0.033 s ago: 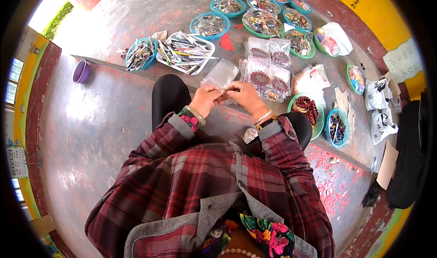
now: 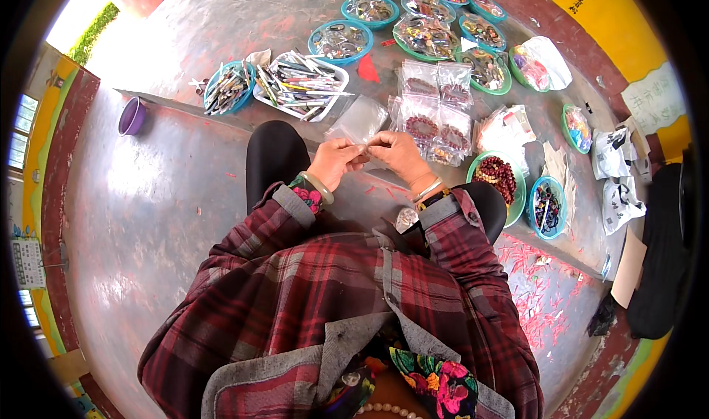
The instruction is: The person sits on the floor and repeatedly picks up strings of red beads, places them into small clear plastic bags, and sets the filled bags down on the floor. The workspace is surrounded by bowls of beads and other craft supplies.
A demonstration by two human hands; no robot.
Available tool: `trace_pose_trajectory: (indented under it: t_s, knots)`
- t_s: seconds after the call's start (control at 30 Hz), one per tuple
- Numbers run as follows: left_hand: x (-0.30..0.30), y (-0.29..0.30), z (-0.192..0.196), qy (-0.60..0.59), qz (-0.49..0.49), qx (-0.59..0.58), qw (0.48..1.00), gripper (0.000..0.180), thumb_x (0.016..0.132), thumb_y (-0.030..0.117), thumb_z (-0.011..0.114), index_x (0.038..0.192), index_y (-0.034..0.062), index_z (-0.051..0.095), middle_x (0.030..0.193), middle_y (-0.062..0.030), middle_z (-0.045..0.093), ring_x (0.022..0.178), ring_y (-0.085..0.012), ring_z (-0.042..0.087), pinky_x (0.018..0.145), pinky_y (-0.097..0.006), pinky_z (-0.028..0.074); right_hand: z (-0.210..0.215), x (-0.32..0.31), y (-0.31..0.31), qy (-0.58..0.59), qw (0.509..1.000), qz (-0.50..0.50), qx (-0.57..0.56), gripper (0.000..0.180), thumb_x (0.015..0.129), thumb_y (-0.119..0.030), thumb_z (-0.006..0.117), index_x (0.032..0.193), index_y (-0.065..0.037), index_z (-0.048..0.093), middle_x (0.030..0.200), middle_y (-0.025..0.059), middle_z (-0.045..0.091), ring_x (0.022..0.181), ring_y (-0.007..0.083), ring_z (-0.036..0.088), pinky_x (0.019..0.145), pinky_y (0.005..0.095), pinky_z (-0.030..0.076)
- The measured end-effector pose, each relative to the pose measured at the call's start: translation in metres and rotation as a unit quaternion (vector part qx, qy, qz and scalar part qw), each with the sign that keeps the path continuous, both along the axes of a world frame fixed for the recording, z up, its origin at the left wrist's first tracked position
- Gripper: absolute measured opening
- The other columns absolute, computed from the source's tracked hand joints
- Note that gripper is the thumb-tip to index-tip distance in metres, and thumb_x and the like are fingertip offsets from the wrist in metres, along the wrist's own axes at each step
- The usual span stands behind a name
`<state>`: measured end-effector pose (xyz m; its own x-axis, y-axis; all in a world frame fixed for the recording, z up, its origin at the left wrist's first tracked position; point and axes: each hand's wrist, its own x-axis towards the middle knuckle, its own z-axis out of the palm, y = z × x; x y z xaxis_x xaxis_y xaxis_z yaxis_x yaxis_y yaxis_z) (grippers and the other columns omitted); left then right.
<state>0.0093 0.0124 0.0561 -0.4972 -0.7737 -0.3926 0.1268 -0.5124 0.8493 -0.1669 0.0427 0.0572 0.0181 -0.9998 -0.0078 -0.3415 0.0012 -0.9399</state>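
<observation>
My left hand (image 2: 334, 162) and my right hand (image 2: 399, 154) meet in front of my knees, fingertips pinched together on a small thin item (image 2: 367, 147) that is too small to identify. A green bangle sits on my left wrist and thin bracelets on my right. A clear empty plastic bag (image 2: 358, 118) lies on the ground just beyond the fingers. To the right of it lie several small zip bags of dark bead bracelets (image 2: 436, 116).
A white tray of pens and tools (image 2: 299, 86) and a teal bowl of tools (image 2: 227, 88) sit ahead left. Several teal bowls of beads (image 2: 369, 9) fill the far side. A bowl of red-brown beads (image 2: 496, 175) is at my right knee. A purple cup (image 2: 131, 116) stands left by a step edge.
</observation>
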Motion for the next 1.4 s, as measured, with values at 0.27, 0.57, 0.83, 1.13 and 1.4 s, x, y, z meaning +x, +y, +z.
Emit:
trace_pose_trajectory:
  t_s: [0.27, 0.57, 0.83, 1.13, 1.4]
  knots:
    - [0.006, -0.004, -0.010, -0.070, 0.014, -0.028, 0.997, 0.012, 0.082, 0.007, 0.057, 0.092, 0.0004, 0.055, 0.085, -0.0072, 0.061, 0.074, -0.0164, 0.062, 0.064, -0.026, 0.049, -0.011, -0.002, -0.006, 0.006, 0.998, -0.064, -0.023, 0.020, 0.074, -0.022, 0.060, 0.081, -0.004, 0.065, 0.076, 0.0139, 0.065, 0.071, 0.0270, 0.064, 0.066, 0.0325, 0.048]
    - [-0.001, -0.004, -0.008, -0.168, 0.035, -0.132, 0.976, 0.036, 0.077, 0.006, 0.056, 0.111, 0.0007, 0.042, 0.079, -0.0128, 0.059, 0.059, -0.0173, 0.061, 0.048, -0.029, 0.051, 0.006, 0.007, 0.009, 0.243, 0.954, 0.032, -0.171, 0.015, 0.077, -0.018, 0.053, 0.082, -0.006, 0.059, 0.078, 0.0142, 0.062, 0.076, 0.0344, 0.059, 0.065, 0.0446, 0.045]
    - [0.009, -0.018, -0.015, -0.385, -0.023, -0.438, 0.812, 0.040, 0.070, -0.001, 0.052, 0.110, 0.0021, 0.050, 0.102, -0.0194, 0.058, 0.095, -0.0330, 0.055, 0.081, -0.039, 0.044, 0.007, 0.009, 0.011, 0.246, 0.952, 0.036, -0.180, 0.011, 0.072, -0.013, 0.053, 0.077, -0.005, 0.058, 0.075, 0.0132, 0.059, 0.076, 0.0329, 0.057, 0.065, 0.0428, 0.045]
    - [0.002, -0.002, -0.015, -0.317, -0.160, -0.619, 0.701, 0.025, 0.077, 0.001, 0.048, 0.099, -0.0003, 0.058, 0.096, -0.0201, 0.059, 0.091, -0.0374, 0.056, 0.080, -0.042, 0.045, 0.004, 0.001, 0.011, 0.275, 0.934, -0.070, -0.215, 0.009, 0.069, -0.007, 0.049, 0.074, -0.003, 0.055, 0.074, 0.0159, 0.058, 0.076, 0.0353, 0.056, 0.067, 0.0442, 0.044]
    - [0.007, -0.016, -0.015, -0.350, -0.051, -0.543, 0.762, 0.015, 0.082, 0.015, 0.057, 0.085, 0.0020, 0.063, 0.069, -0.0197, 0.058, 0.065, -0.0380, 0.057, 0.058, -0.041, 0.045, 0.019, -0.013, 0.013, 0.237, 0.951, -0.048, -0.194, 0.016, 0.073, -0.011, 0.048, 0.078, -0.004, 0.061, 0.079, 0.0157, 0.061, 0.078, 0.0345, 0.058, 0.069, 0.0439, 0.046]
